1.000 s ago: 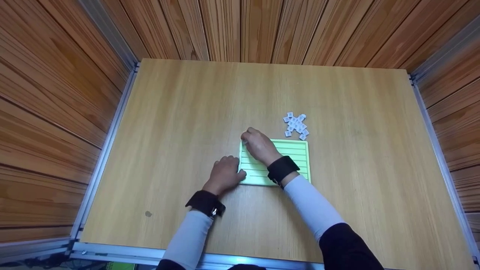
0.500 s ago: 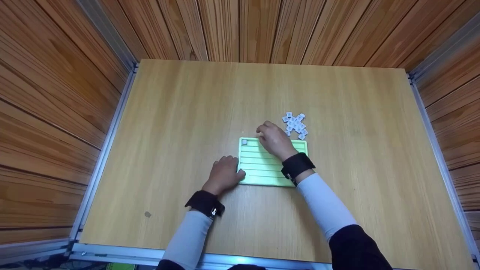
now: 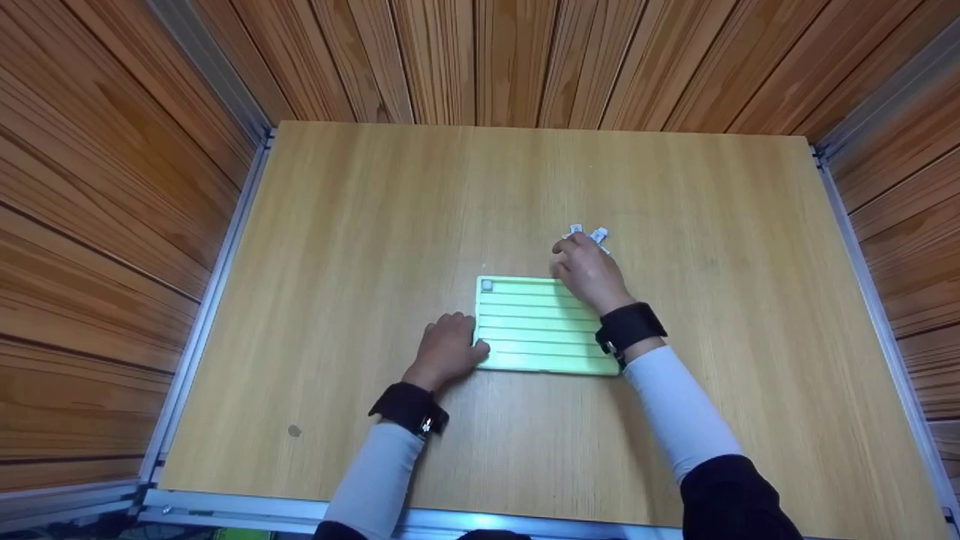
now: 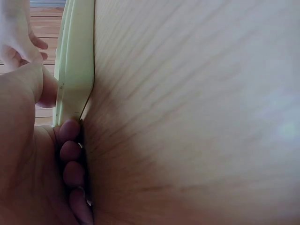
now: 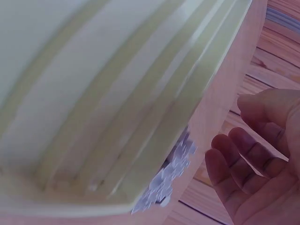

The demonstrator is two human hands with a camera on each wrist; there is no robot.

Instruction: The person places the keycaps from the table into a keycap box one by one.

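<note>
A light green ridged tray [image 3: 547, 325] lies on the table, and one small whitish square tile [image 3: 487, 286] sits in its top left corner. My left hand [image 3: 448, 346] holds the tray by its lower left side; in the left wrist view the thumb [image 4: 47, 89] meets the tray's wall and the other fingers are curled beside it. My right hand [image 3: 591, 274] is over the pile of small white square tiles [image 3: 598, 234], hiding most of it. In the right wrist view its fingers [image 5: 234, 161] are loosely bent, apart from the tiles, with nothing between them.
The wooden table [image 3: 360, 225] is edged with metal rails [image 3: 247, 506] and closed in by wood-plank walls [image 3: 510, 60]. A small dark spot [image 3: 294, 430] marks the table at the left front.
My right hand has left the tray's top left corner, where a tile now shows, and moved right to the tile pile. The left hand has stayed at the tray.
</note>
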